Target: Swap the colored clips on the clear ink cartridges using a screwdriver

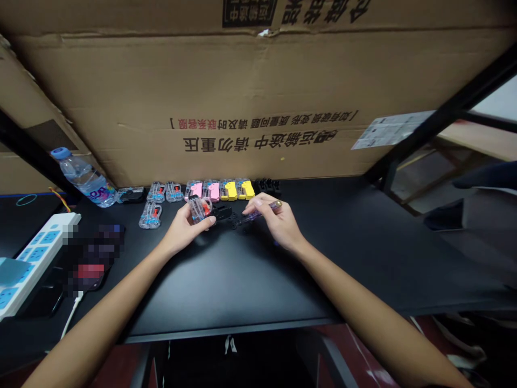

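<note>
My left hand (186, 227) is closed around a small clear plastic case (198, 209) with a red part inside. A black piece (223, 212) reaches from it toward the right; whether the two are joined I cannot tell. Between the fingers of my right hand (278, 220) sits a slim purple pen-like tool (255, 216) with a gold end. Its tip points left, close to small dark parts (235, 220) that are too small to make out. Behind my hands, similar clear cases with pink pieces (212, 189) and yellow pieces (245, 188) stand in a row.
More clear cases (151, 214) lie to the left, and black parts (269, 187) end the row at right. A water bottle (86, 180), a white power strip (38, 256) and a phone (97, 256) are at left. A large cardboard sheet (258, 97) backs the black table (242, 291).
</note>
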### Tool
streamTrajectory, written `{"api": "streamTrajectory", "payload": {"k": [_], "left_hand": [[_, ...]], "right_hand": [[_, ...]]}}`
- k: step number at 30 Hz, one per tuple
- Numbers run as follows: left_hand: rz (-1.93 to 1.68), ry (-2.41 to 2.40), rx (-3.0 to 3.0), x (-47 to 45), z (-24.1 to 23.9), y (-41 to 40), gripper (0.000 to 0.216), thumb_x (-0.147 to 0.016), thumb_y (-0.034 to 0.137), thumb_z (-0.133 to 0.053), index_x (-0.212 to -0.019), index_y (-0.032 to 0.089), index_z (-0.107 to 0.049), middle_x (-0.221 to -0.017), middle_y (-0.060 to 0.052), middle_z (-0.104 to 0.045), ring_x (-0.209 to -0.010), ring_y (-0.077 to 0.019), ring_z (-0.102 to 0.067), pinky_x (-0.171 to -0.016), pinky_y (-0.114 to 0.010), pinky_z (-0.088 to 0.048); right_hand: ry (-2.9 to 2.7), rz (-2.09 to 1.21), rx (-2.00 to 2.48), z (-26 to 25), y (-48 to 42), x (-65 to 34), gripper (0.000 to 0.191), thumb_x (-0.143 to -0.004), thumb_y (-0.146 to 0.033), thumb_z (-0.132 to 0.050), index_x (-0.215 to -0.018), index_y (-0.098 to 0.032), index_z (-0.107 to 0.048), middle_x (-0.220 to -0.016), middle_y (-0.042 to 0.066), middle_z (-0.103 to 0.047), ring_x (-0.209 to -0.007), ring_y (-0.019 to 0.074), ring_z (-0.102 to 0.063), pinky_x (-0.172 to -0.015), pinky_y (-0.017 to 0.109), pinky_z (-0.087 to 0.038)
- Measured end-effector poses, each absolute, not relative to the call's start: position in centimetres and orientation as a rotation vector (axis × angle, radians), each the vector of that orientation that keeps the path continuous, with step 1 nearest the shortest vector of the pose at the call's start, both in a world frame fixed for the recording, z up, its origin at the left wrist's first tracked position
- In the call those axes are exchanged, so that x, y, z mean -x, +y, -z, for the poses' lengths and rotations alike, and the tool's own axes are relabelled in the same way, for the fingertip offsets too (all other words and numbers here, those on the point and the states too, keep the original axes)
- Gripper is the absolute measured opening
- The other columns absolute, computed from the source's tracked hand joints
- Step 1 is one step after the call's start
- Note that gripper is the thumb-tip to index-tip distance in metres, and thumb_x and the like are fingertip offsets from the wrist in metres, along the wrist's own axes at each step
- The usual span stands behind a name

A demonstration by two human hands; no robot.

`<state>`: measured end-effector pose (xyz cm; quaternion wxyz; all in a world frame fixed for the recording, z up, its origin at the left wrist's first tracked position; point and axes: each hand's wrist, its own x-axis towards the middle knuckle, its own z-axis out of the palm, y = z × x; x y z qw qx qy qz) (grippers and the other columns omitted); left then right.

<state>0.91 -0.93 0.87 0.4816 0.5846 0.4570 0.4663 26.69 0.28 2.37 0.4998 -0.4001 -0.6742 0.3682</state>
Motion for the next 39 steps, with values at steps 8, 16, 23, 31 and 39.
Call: {"api": "streamTrajectory", "payload": {"k": [8,16,23,31,39], "left_hand": [[-1.035,0.956,-1.505,-1.3,-0.7,-1.9,0.065,-0.089,0.047,-0.079,-0.142,0.021,-0.051,-0.119,-0.01,-0.071,-0.084,-0.0181,-0.07,-0.073,-0.033,-0.066],[-1.053,0.965,-1.622,-2.0,-0.7,-2.4,0.053,-0.094,0.05,-0.075,-0.134,0.02,-0.058,-0.104,-0.006,-0.076,-0.072,-0.0161,-0.067,-0.068,-0.031,-0.063],[-1.13,1.02,-1.71,-1.6,-0.1,-2.2,0.039,-0.101,0.049,-0.068,-0.127,0.02,-0.063,-0.089,-0.001,-0.071,-0.065,-0.0126,-0.06,-0.063,-0.026,-0.055],[-1.112,0.97,-1.699,-1.7,-0.2,-2.1,0.037,-0.102,0.049,-0.065,-0.125,0.021,-0.06,-0.104,-0.005,-0.073,-0.071,-0.0146,-0.063,-0.066,-0.028,-0.059],[-1.015,0.859,-1.764,-1.7,-0.8,-2.5,0.029,-0.105,0.045,-0.061,-0.121,0.02,-0.061,-0.105,-0.006,-0.07,-0.078,-0.0147,-0.063,-0.071,-0.028,-0.06]], "right_hand": [[-1.886,-0.643,0.843,-1.8,-0.2,-26.1,0.022,-0.105,-0.042,-0.064,-0.105,-0.025,-0.079,-0.113,0.009,-0.071,-0.091,0.021,-0.069,-0.081,0.037,-0.058],[-2.064,-0.794,0.726,-1.2,-0.8,-25.7,0.007,-0.1,-0.029,-0.072,-0.102,-0.022,-0.071,-0.115,0.009,-0.067,-0.1,0.0221,-0.067,-0.08,0.035,-0.057],[-1.998,-0.918,0.773,-1.0,-1.0,-25.2,0.007,-0.099,-0.03,-0.071,-0.102,-0.023,-0.07,-0.114,0.009,-0.069,-0.105,0.024,-0.068,-0.083,0.037,-0.056],[-1.956,-0.884,0.843,-1.7,-1.6,-25.0,0.013,-0.1,-0.035,-0.07,-0.101,-0.023,-0.072,-0.104,0.006,-0.073,-0.086,0.0196,-0.066,-0.077,0.034,-0.054],[-2.043,-0.795,0.843,-2.0,-1.2,-25.3,0.017,-0.096,-0.03,-0.068,-0.085,-0.02,-0.076,-0.075,0.001,-0.071,-0.063,0.0136,-0.057,-0.062,0.028,-0.044]]}}
